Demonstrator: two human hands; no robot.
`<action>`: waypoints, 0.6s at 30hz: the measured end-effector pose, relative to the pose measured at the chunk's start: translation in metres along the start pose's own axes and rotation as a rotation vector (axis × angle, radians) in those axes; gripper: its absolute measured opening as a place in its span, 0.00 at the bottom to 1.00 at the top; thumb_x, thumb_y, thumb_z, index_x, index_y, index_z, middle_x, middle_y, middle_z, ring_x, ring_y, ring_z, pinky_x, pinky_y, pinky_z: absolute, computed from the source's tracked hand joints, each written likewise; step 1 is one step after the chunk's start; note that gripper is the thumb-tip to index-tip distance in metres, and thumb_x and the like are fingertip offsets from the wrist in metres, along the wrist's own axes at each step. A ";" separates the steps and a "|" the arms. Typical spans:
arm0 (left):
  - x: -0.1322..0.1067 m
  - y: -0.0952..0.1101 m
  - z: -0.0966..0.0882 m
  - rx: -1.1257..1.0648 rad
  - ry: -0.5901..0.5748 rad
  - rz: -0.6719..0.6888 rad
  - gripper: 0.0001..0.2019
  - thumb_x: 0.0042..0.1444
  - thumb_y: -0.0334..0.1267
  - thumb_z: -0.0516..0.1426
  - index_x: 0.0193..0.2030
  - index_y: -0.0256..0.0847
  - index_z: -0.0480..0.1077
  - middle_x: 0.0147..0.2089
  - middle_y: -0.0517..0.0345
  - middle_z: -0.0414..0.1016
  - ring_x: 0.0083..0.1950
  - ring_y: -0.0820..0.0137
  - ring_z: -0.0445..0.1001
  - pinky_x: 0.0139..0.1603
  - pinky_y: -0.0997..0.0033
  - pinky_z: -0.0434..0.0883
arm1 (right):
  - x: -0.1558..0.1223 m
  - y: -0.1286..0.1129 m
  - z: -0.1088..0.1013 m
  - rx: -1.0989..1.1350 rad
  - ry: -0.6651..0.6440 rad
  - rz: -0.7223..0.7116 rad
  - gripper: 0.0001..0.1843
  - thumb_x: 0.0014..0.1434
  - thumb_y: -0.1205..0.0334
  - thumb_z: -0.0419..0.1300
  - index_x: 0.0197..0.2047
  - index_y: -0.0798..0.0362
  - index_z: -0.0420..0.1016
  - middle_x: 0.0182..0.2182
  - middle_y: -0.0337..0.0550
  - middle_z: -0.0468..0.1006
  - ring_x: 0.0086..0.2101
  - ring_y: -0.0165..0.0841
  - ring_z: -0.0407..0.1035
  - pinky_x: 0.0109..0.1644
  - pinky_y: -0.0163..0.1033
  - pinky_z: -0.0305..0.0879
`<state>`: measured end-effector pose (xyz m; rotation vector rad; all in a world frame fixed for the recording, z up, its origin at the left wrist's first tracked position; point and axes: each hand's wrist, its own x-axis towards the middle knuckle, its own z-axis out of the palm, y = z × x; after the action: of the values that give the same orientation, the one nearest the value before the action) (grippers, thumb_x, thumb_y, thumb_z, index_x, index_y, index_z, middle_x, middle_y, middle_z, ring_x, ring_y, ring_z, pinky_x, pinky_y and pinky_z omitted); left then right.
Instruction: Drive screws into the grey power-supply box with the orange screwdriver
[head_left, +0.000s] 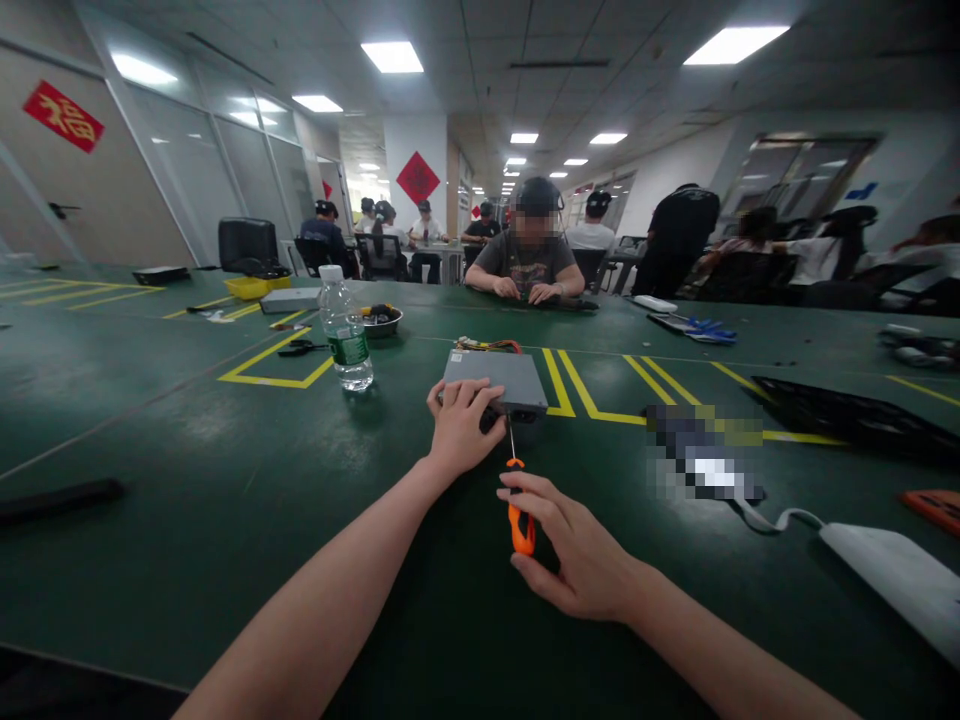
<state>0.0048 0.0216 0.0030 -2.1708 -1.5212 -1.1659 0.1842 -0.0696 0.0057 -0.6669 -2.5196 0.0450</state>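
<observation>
The grey box (501, 378) lies on the green table (225, 480) in front of you, with coloured wires (491, 345) at its far edge. Your left hand (459, 425) rests flat and open on its near corner; it presses but does not grip. Your right hand (570, 555) is closed around the orange screwdriver (519, 510), and the tip meets the near face of the box, just beside your left fingers. If the tip slips, I think it may hit those fingers. With weak pressing, the box may slide away.
</observation>
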 end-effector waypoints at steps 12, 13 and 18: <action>0.000 0.000 0.000 -0.010 -0.001 0.007 0.16 0.51 0.42 0.57 0.49 0.51 0.66 0.52 0.59 0.68 0.56 0.61 0.60 0.60 0.52 0.46 | 0.002 -0.001 0.002 -0.028 0.136 -0.012 0.16 0.59 0.53 0.55 0.46 0.53 0.60 0.48 0.55 0.70 0.42 0.38 0.70 0.42 0.44 0.69; 0.000 0.000 0.000 -0.009 0.000 0.005 0.17 0.51 0.42 0.57 0.49 0.51 0.66 0.53 0.59 0.68 0.56 0.62 0.60 0.60 0.52 0.46 | 0.001 -0.001 0.001 -0.001 0.126 0.004 0.18 0.58 0.53 0.55 0.48 0.53 0.59 0.49 0.55 0.69 0.44 0.38 0.69 0.43 0.45 0.69; 0.000 0.000 0.001 -0.006 0.006 -0.003 0.16 0.51 0.42 0.57 0.48 0.51 0.67 0.52 0.59 0.68 0.55 0.62 0.60 0.60 0.52 0.46 | 0.002 -0.003 -0.005 -0.042 0.027 -0.015 0.21 0.60 0.58 0.50 0.56 0.54 0.57 0.53 0.56 0.65 0.50 0.39 0.65 0.48 0.45 0.67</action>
<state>0.0054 0.0221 0.0026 -2.1678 -1.5216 -1.1780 0.1839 -0.0722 0.0117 -0.6603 -2.5058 -0.0217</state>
